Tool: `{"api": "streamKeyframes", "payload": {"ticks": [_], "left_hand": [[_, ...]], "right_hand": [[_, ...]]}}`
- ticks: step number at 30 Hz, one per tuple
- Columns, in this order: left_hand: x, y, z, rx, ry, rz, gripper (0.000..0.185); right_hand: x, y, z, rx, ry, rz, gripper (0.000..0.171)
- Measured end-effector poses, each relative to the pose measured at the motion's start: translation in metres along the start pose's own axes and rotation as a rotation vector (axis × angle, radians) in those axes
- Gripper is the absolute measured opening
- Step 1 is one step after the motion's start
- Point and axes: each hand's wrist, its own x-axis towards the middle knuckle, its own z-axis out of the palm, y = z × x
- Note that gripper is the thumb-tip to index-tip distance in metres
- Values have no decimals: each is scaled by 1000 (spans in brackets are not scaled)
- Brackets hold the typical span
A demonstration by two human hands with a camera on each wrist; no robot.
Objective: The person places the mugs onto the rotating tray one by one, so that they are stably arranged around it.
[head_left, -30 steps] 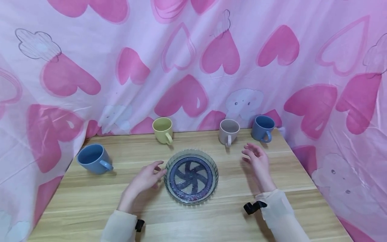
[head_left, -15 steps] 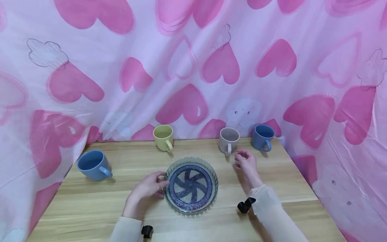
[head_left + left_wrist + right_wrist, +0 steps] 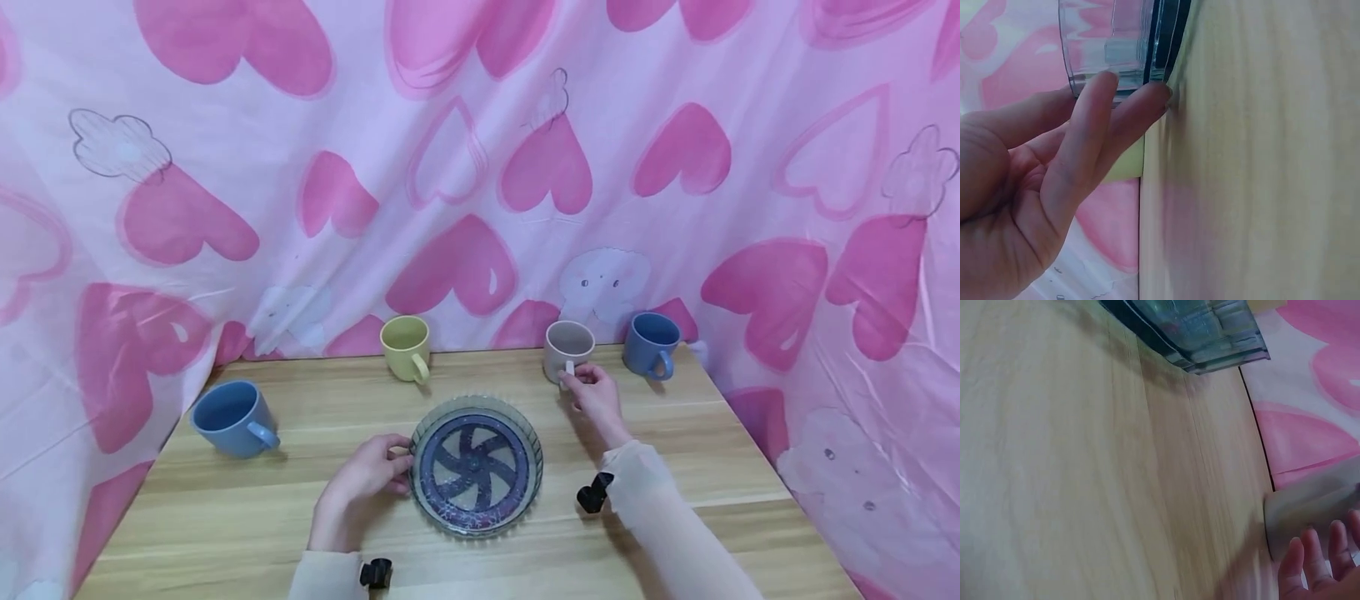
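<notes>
My left hand point(image 3: 369, 468) is at the left side of a round clear glass dish point(image 3: 534, 450) with a ribbed wall. Its fairly straight fingertips touch the wall of the dish point(image 3: 1107, 47) in the left wrist view. Inside the dish shows a dark purple pinwheel pattern. At the back right, my right hand point(image 3: 597, 400) pinches the handle of a pale grey mug point(image 3: 564, 346), which stands upright on the table. In the right wrist view, the other fingers of the right hand point(image 3: 1322, 565) spread beside the mug point(image 3: 1297, 509); the thumb's contact is out of sight.
A yellow-green mug point(image 3: 405, 343) stands at the back, left of centre. One blue mug point(image 3: 651, 346) is right of the grey mug; a lighter blue mug point(image 3: 236, 417) stands far left. A pink heart-patterned cloth point(image 3: 450, 192) hangs behind the wooden table point(image 3: 480, 575).
My right hand has moved left to the grey mug's handle and taken hold of it. The left hand has come in against the dish's side. The head view has tilted up slightly.
</notes>
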Motion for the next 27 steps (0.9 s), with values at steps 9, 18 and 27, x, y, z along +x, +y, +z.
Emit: {"api": "streamKeyframes", "payload": {"ticks": [9,18,27], "left_hand": [[-6,-4,2,26,4,-10,37],[-2,-4,3,8,18,30,34],[-1,-1,2,25,33,30,34]], "right_hand": [[-11,8,10,-80,64,-1,31],[-9,5,16,-89,140,-13,31],[-8,3,14,-121,130,2,33]]}}
